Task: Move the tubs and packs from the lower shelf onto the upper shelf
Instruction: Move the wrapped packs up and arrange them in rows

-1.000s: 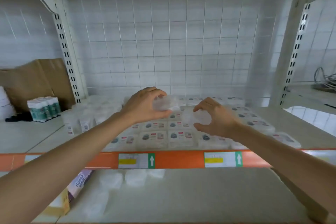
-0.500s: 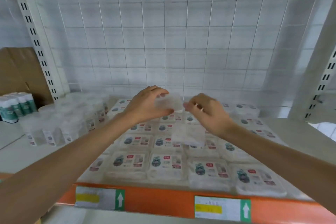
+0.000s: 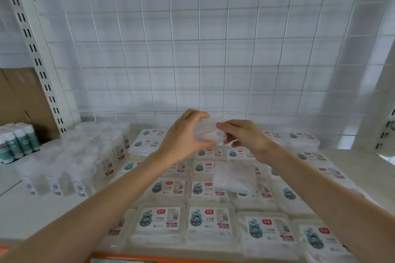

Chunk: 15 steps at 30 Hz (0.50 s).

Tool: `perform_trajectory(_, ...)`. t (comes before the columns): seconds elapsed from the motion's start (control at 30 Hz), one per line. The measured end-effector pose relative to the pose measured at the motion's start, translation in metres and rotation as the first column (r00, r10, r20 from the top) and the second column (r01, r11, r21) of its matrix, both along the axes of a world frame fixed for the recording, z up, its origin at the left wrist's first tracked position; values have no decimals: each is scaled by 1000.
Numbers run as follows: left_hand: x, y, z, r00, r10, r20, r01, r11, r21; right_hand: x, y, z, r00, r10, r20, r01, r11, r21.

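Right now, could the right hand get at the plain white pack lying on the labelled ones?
Probably yes: the pack lies uncovered just below the right hand. Its fingers would first have to let go of the tub that the left hand also grips.

The left hand [image 3: 181,139] hides much of the clear tub [image 3: 208,137], pack labels [image 3: 210,219] are unreadably small, and bottles [image 3: 19,143] are cropped at left.

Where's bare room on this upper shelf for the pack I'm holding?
Bare shelf shows front-left, between the tubs and the front edge, and far right of the labelled packs. The middle is crowded: packs fill it, with a loose pack on top. The held pack hovers over the back rows.
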State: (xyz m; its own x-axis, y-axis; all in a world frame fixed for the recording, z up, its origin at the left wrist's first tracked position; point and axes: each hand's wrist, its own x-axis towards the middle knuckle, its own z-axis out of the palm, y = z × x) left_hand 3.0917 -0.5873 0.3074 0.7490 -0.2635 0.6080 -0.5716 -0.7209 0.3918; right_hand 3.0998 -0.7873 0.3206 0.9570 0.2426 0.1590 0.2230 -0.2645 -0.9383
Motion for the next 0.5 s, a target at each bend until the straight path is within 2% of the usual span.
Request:
perform_trajectory(0.1,-6,-3,-5,994,-28,-104,21,997,-68,-1,-1,-9,1000,-2,26,1,999,38)
perform_trajectory(0.17,-10,-3,-2,988,-43,-149,15,982,-189,-2,-2,-11,1000,3,15,-4,999,41)
perform_trajectory(0.33,-7,6,5,981,39,-188,-121,884,-451,-3,-7,-10,999,41,11,-42,996,79)
perform_trajectory(0.5,-7,12,4,988,34,-150,-95,903,-419,-5,-9,-11,994,108,24,-110,990,89)
